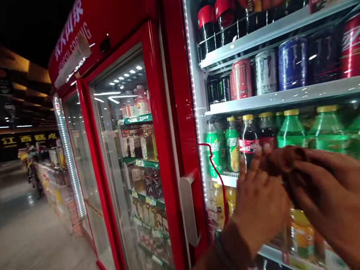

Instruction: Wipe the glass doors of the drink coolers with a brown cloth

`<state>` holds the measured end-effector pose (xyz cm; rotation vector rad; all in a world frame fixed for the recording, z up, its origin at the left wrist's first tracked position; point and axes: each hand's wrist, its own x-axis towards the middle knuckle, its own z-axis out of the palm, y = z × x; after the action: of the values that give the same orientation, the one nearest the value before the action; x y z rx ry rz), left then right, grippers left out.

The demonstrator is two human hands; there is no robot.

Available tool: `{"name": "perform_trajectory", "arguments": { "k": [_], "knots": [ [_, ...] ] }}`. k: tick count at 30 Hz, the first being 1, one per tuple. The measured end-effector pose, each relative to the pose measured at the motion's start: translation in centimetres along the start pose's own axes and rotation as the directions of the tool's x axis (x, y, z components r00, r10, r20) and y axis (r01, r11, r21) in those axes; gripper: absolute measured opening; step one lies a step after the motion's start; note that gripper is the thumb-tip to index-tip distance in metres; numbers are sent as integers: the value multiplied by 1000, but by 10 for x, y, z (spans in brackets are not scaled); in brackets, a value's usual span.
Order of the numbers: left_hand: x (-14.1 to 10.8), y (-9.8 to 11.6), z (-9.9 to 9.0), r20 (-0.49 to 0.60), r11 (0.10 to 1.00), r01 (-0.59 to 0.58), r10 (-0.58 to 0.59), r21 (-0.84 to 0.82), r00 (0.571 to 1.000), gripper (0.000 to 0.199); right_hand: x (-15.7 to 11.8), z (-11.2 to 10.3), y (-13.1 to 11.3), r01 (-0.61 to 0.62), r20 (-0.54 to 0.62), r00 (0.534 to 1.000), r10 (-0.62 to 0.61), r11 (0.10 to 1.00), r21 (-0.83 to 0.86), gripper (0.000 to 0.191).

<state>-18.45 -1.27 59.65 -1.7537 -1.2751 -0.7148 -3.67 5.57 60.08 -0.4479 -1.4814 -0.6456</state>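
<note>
A bunched brown cloth (pixel 284 159) is between my two hands, in front of the glass of a lit drinks fridge. My right hand (pixel 342 202) is closed on its right side, with the fingers bent over the fabric. At the cloth's left side is my left hand (pixel 264 205), its back toward me and a dark band (pixel 227 256) around the wrist. Some of its fingers stretch up near the glass, while the thumb side meets the cloth. The left thumb is hidden, and motion blurs both hands.
Behind the glass are green bottles (pixel 291 130), cola bottles (pixel 249 139) and energy drink cans (pixel 292 62) on white shelves. A grey door handle (pixel 189 210) sticks out to the left. Beyond it stands a red fridge (pixel 160 111). Grey floor (pixel 34 258) runs along its left.
</note>
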Motion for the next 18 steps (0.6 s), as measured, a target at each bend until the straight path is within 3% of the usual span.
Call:
{"name": "perform_trajectory", "arguments": {
  "k": [3,7,10,14,16,18],
  "knots": [
    [-29,-60,-8,22,997,41,-42,66,999,61,-3,45,-56,95,31,995,-94,995,-21,31],
    [-54,-117,-13,-31,990,69,-66,121,997,64,4,91,-115,115,59,992,-115,993,-10,34],
    [-31,-156,-28,-99,984,96,-81,153,992,67,54,123,-132,112,41,993,-110,993,-44,27],
    [13,-205,-48,-180,992,101,-87,71,980,54,125,155,-138,98,25,995,-95,988,-116,24],
    [14,-217,-48,-189,997,78,-72,25,979,52,126,159,-144,111,1,994,-112,985,-134,22],
    [0,-219,-43,-181,999,50,-45,21,982,56,103,154,-151,148,13,989,-147,981,-127,23]
  ]
}}
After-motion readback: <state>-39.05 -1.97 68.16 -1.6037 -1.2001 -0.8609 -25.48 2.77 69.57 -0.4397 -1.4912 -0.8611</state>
